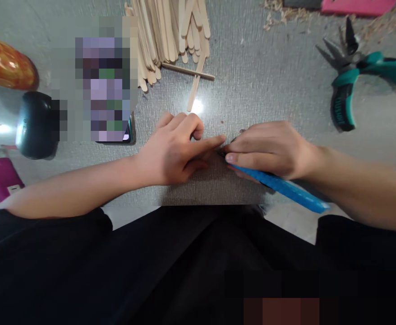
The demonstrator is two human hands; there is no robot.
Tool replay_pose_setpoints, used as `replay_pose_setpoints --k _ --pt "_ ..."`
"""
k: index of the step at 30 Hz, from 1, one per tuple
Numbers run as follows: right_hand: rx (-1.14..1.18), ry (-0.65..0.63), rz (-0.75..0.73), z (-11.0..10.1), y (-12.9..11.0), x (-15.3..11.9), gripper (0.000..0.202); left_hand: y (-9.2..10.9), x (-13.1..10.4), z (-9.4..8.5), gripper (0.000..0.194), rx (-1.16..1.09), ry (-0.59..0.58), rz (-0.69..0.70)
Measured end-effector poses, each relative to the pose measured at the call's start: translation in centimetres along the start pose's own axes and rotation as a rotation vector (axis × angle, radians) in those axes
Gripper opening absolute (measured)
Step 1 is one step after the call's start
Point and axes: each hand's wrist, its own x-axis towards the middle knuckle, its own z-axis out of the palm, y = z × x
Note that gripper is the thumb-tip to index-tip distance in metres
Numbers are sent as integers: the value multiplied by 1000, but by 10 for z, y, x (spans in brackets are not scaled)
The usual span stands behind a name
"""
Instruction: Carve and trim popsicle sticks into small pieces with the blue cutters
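Note:
My right hand (269,149) is closed around a long blue-handled tool (282,185), whose blue end slants down to the right towards the table's near edge. The tool's dark working end is mostly hidden by my fingers, so its exact kind is unclear. My left hand (177,151) rests low over the table, index finger stretched out with its tip close to my right fingertips. Its thumb is apart below and the other fingers are curled, with nothing visible in them. Beyond my hands, two wooden craft sticks (193,95) lie crossed at the front of a heap of similar sticks (166,31).
Green-handled pliers (343,85) lie spread at right. Wood shavings (286,16) and a pink object (356,6) are at the back right. On the left are a partly blurred phone (132,128), a black rounded case (37,126), an orange cylinder (8,63) and a purple object (2,178).

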Motion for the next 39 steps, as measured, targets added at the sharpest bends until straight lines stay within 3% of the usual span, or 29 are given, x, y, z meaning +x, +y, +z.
replay_pose_setpoints --k 4,10,14,17,22,26,30,35,37,39 --pt "43 18 -3 0 0 2 9 1 -1 1 65 29 -43 -24" --pt "356 -82 222 -1 -3 1 30 1 -1 0 72 28 -44 -38" --pt "357 -84 182 -2 -3 1 23 4 0 -1 69 15 -55 -53" --pt "243 38 46 -2 -2 1 7 4 0 -1 68 24 -63 -56" --pt "162 182 -30 0 -1 1 38 -2 -4 3 70 50 -64 -37" --pt "76 482 81 6 2 0 57 -6 -2 10 71 103 -45 11" --pt "58 675 300 10 1 1 28 -3 3 16 87 151 58 65" --pt "81 700 343 9 -3 4 21 12 -17 4 51 246 244 57" --pt "93 702 294 10 -1 6 20 20 -42 -3 37 269 332 -69" --pt "83 710 241 11 1 7 18 27 -71 -5 38 285 427 -298"
